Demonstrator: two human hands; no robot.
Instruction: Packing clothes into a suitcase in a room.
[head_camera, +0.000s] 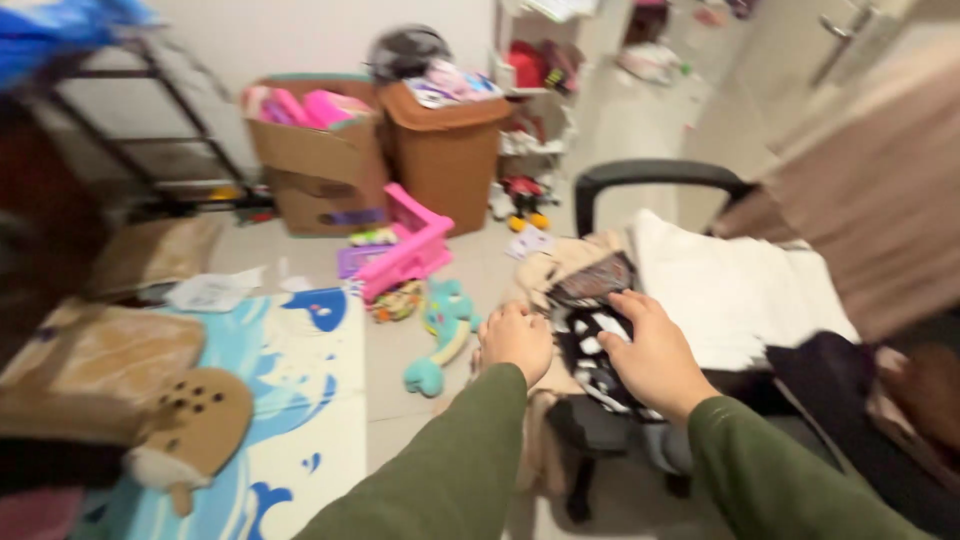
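Head view, looking down over an office chair (650, 172) piled with clothes; the frame is motion-blurred. Left hand (515, 340) curled into a loose fist at the left edge of the chair's pile, knuckles up, touching beige fabric (560, 262); whether it grips that fabric cannot be told. Right hand (655, 355) lies palm down, fingers together and extended, flat on a black-and-white patterned garment (595, 350) near the front middle of the seat; it presses on the garment rather than closing around it. Both forearms in olive-green sleeves. A folded white cloth (730, 290) covers the right half of the seat, just beside the right hand, and a dark garment (830, 375) hangs off the chair's right front corner. The black curved backrest stands at the far edge of the pile. On the floor left of the chair: a teal plush toy (445, 330), a pink plastic toy (410, 250), a blue-and-white play mat (290, 380) and a tan plush (195, 430) at its near left edge. Against the far wall, a cardboard box (315, 160) with pink items inside, touching a brown bin (445, 150) heaped full
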